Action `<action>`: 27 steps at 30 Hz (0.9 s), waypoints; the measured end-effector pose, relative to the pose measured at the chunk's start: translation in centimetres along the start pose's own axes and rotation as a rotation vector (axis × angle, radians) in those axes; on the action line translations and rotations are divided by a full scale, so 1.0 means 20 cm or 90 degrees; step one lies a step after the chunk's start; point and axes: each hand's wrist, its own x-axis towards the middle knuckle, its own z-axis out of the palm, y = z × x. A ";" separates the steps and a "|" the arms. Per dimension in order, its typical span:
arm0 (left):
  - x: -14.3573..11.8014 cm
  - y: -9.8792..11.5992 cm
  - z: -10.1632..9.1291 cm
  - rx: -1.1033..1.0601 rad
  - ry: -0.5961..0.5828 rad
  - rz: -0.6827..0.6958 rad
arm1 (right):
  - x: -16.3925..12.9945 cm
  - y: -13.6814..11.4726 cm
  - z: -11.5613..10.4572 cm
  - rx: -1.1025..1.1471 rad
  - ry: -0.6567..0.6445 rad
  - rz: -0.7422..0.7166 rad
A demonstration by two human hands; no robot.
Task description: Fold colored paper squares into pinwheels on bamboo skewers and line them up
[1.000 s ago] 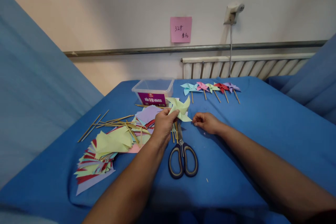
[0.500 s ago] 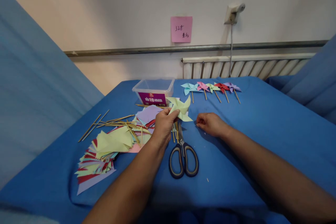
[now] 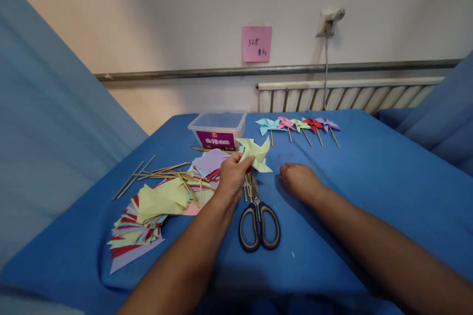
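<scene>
A pale green paper pinwheel [image 3: 259,153] is pinched between the thumb and fingers of my left hand [image 3: 234,172], above the middle of the table. To its right, my right hand [image 3: 300,180] is low over the blue cloth with curled fingers; whatever they may hold is hidden. Scissors [image 3: 259,226] with dark handles lie just in front of the pinwheel, blades pointing away from me. Beside the blades are a few thin sticks [image 3: 248,189], partly covered by my left hand. Left of that hand lie loose sheets of coloured paper [image 3: 162,201].
A clear plastic box [image 3: 218,130] with a purple label stands behind the paper. Finished pinwheels [image 3: 313,125] on sticks lie in a row at the back right. More loose sticks [image 3: 135,177] lie at the left. A radiator [image 3: 351,96] is behind the table [image 3: 369,182].
My right hand has turned slightly and shifted a little to the right, its fingers now more tucked under. The left hand keeps the pinwheel in nearly the same place.
</scene>
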 end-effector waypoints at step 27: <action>-0.11 0.04 0.06 0.328 -0.049 0.145 | 0.00 -0.05 0.04 0.774 0.327 -0.009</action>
